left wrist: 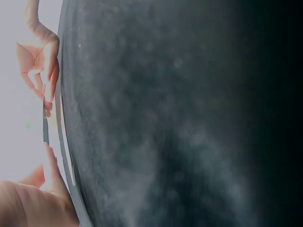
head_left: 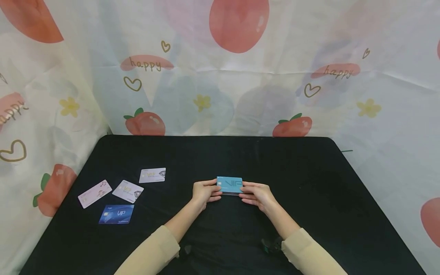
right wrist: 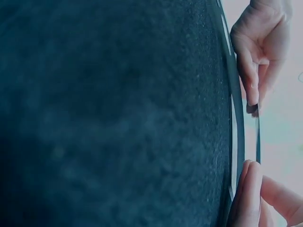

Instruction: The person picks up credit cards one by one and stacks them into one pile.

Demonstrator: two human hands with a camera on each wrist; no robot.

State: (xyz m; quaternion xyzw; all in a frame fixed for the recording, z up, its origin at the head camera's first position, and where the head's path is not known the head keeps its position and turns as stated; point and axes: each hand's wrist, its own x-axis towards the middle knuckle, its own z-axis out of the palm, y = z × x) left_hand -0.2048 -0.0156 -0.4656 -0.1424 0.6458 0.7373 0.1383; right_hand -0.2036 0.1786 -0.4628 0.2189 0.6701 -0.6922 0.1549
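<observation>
A teal card [head_left: 229, 185] marked VIP is held level between both hands near the middle of the black table. My left hand [head_left: 205, 193] pinches its left edge between thumb and fingers. At the opposite edge, my right hand [head_left: 258, 194] pinches it the same way. Seen edge-on in the left wrist view, the held card [left wrist: 46, 130] is raised above the tabletop. Below it, a second card [right wrist: 234, 142] lies on the table in the right wrist view; its pale edge peeks out under the teal one in the head view.
On the left of the black table [head_left: 309, 183] lie a white card [head_left: 152, 175], another white card [head_left: 128, 191], a pinkish card [head_left: 94, 194] and a blue VIP card [head_left: 116, 214]. A fruit-patterned curtain [head_left: 220, 88] hangs behind the table and along its left side.
</observation>
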